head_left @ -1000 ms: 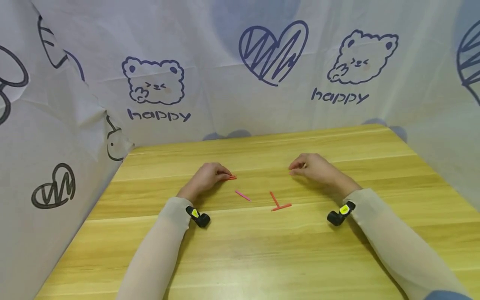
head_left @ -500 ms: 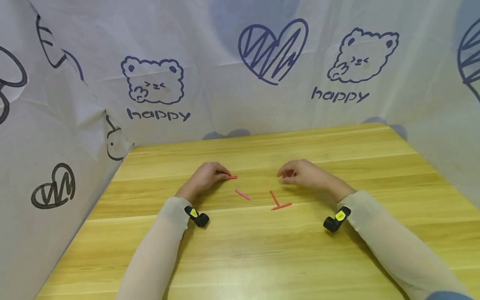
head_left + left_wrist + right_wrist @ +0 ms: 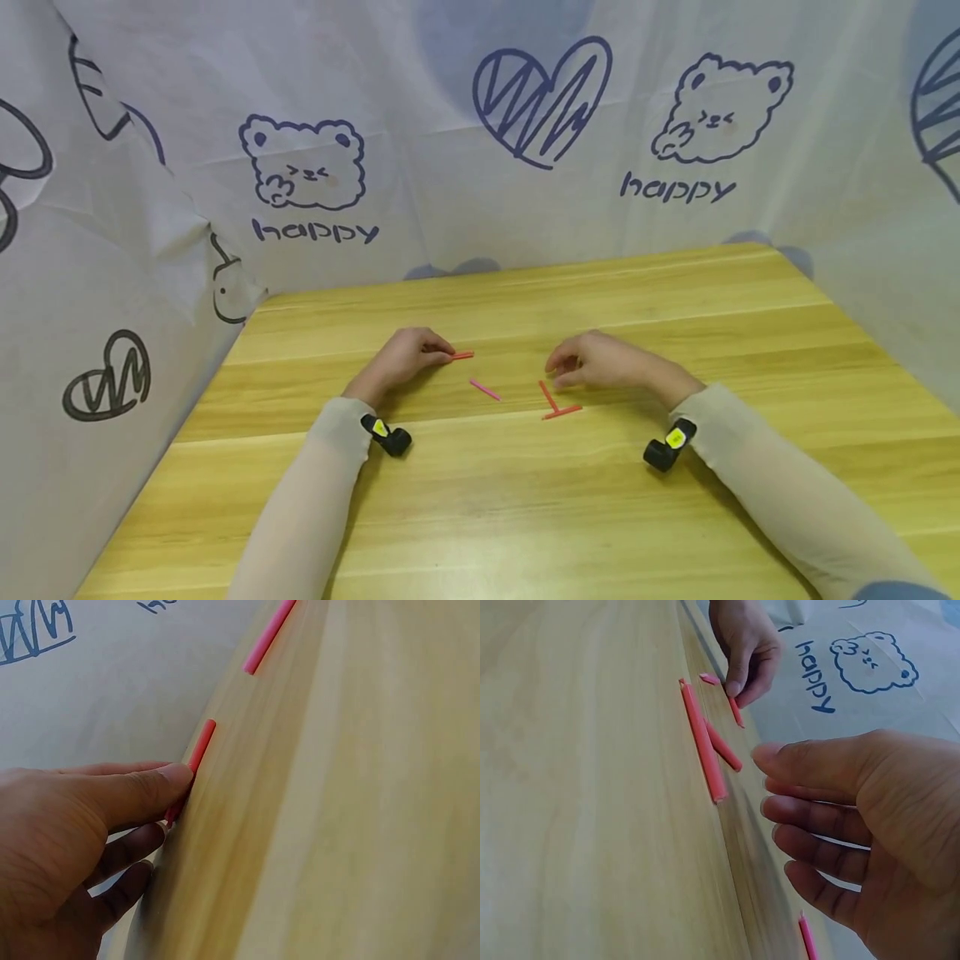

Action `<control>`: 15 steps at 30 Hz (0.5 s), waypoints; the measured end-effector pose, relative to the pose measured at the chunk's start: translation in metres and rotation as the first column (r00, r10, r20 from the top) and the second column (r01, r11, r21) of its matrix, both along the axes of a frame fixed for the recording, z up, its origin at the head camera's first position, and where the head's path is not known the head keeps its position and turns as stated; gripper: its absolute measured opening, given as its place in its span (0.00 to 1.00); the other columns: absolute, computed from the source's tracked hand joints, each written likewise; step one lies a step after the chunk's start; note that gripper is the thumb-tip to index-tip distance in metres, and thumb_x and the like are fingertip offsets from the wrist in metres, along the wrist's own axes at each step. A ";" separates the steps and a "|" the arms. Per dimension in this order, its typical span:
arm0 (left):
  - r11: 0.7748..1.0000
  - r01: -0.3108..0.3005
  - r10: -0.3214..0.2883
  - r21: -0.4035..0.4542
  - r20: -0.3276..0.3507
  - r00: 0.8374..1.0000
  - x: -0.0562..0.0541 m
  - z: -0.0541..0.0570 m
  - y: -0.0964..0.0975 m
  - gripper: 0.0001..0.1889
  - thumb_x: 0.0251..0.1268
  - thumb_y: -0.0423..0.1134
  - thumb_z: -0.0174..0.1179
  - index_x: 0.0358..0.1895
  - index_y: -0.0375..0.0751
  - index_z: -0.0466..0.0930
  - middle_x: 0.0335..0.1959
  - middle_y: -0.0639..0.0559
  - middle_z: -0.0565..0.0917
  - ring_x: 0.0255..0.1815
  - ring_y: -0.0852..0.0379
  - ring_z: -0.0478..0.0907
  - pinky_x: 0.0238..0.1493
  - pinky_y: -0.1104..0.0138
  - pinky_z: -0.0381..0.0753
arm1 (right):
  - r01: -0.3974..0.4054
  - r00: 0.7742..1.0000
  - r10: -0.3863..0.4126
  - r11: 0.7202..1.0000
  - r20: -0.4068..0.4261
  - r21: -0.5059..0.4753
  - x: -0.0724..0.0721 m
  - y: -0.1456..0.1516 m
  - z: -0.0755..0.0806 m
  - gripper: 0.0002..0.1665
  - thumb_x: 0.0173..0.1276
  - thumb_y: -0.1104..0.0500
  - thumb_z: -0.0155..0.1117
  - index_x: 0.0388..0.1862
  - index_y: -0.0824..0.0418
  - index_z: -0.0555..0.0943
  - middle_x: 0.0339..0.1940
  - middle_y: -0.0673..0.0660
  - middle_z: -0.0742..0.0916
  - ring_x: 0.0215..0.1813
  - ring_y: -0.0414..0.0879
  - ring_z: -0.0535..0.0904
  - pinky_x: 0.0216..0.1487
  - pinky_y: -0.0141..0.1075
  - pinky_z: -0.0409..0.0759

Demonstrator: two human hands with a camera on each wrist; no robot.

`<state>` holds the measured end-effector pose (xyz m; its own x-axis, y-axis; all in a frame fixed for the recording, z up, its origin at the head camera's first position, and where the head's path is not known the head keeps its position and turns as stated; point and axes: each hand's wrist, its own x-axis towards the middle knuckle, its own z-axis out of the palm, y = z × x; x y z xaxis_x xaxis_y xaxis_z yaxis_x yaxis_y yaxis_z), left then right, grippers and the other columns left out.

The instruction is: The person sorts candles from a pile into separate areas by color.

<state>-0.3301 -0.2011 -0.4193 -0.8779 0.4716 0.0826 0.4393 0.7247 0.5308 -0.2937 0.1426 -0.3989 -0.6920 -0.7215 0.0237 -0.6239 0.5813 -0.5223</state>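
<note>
At the left, my left hand [image 3: 408,357] pinches a thin red stick [image 3: 462,356] between thumb and fingers, low on the table. The left wrist view shows the thumb pressed on that stick, its far end sticking out past the thumb. My right hand [image 3: 600,367] hovers with relaxed, curved fingers and holds nothing. Just below its fingertips lie two red sticks, one slanting [image 3: 548,396] and one crosswise [image 3: 562,412], set end to side like a T. Between the hands rests a pink stick [image 3: 485,390]. Another pink stick [image 3: 808,937] shows below the right hand in the right wrist view.
The wooden table [image 3: 480,517] has a light grain. A white cloth [image 3: 427,167] with drawn bears and hearts hangs behind it and along the sides. Black wrist cameras [image 3: 386,435] sit on both cuffs.
My right hand has come left and nearer, down to just above the two red sticks. My left hand has shifted slightly left. The loose sticks in the middle have stayed put.
</note>
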 end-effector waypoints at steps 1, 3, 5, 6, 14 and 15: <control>1.000 0.001 -0.001 0.003 -0.002 1.000 -0.001 0.000 0.000 0.09 0.66 0.39 0.65 0.45 0.41 0.88 0.41 0.50 0.86 0.45 0.53 0.80 0.49 0.59 0.79 | -0.003 1.000 0.003 1.000 -0.007 0.009 0.000 0.000 0.000 0.14 0.66 0.55 0.69 0.47 0.60 0.85 0.36 0.45 0.84 0.39 0.38 0.78 0.43 0.36 0.78; 1.000 0.000 0.000 0.007 -0.007 1.000 -0.002 0.000 0.000 0.09 0.66 0.39 0.65 0.44 0.41 0.88 0.41 0.51 0.86 0.45 0.53 0.80 0.49 0.59 0.79 | 0.000 1.000 0.000 1.000 -0.002 0.017 0.002 -0.002 0.002 0.13 0.65 0.54 0.70 0.46 0.58 0.85 0.35 0.44 0.84 0.38 0.38 0.78 0.43 0.36 0.78; 1.000 0.001 -0.001 0.009 -0.013 1.000 -0.004 0.000 0.000 0.08 0.66 0.39 0.65 0.44 0.42 0.88 0.41 0.51 0.86 0.44 0.53 0.80 0.49 0.59 0.79 | -0.004 1.000 0.004 1.000 0.011 0.020 0.002 -0.003 0.002 0.13 0.65 0.54 0.70 0.46 0.58 0.85 0.35 0.44 0.84 0.38 0.37 0.78 0.43 0.35 0.78; 1.000 0.001 -0.001 0.008 -0.013 1.000 -0.004 -0.001 0.000 0.08 0.66 0.39 0.65 0.44 0.42 0.88 0.41 0.51 0.86 0.44 0.53 0.80 0.48 0.60 0.79 | -0.004 1.000 0.003 1.000 0.022 0.023 0.002 -0.003 0.001 0.13 0.65 0.54 0.70 0.46 0.57 0.85 0.35 0.44 0.84 0.38 0.37 0.78 0.43 0.35 0.78; 1.000 -0.008 0.008 0.007 -0.003 1.000 -0.002 -0.002 0.000 0.08 0.66 0.38 0.65 0.44 0.41 0.88 0.40 0.51 0.86 0.43 0.54 0.80 0.47 0.60 0.79 | 0.013 0.997 -0.015 1.000 0.077 0.028 0.008 -0.009 0.000 0.12 0.66 0.54 0.69 0.46 0.57 0.85 0.32 0.43 0.83 0.36 0.38 0.77 0.40 0.35 0.78; 1.000 -0.008 0.008 0.007 -0.005 1.000 -0.002 -0.002 0.001 0.08 0.66 0.38 0.65 0.44 0.42 0.88 0.40 0.51 0.86 0.43 0.54 0.80 0.47 0.60 0.79 | 0.022 0.996 -0.024 0.999 0.086 0.030 0.009 -0.009 0.000 0.12 0.66 0.54 0.69 0.46 0.56 0.85 0.32 0.43 0.83 0.35 0.38 0.77 0.39 0.35 0.78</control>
